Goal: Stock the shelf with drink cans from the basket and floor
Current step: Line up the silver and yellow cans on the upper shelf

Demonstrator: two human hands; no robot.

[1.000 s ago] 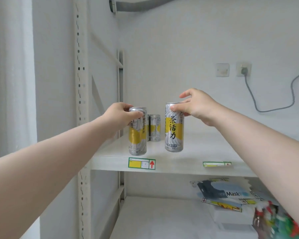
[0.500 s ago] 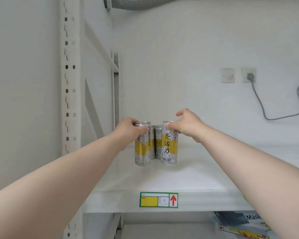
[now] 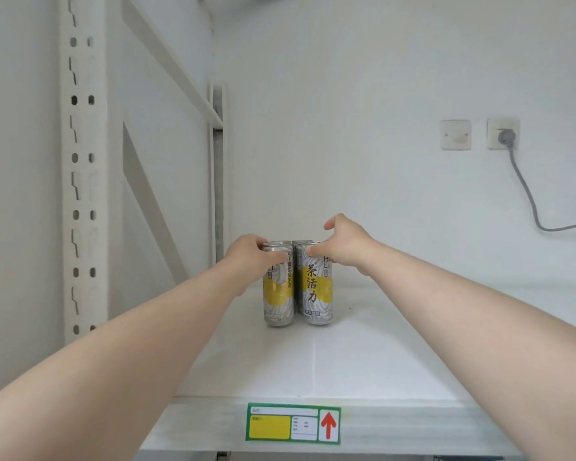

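I am gripping the left slim silver-and-yellow aluminium drink can [image 3: 277, 294] with my left hand [image 3: 250, 258] and the right matching can [image 3: 316, 287] with my right hand [image 3: 344, 245], both upright, side by side, far back on the white metal shelf [image 3: 363, 361], and I am trying to keep them vertical and flush before letting go.

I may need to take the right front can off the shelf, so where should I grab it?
Take the right front can by its upper end, from above and the right: it stands upright, the left front can close beside it, another can behind.
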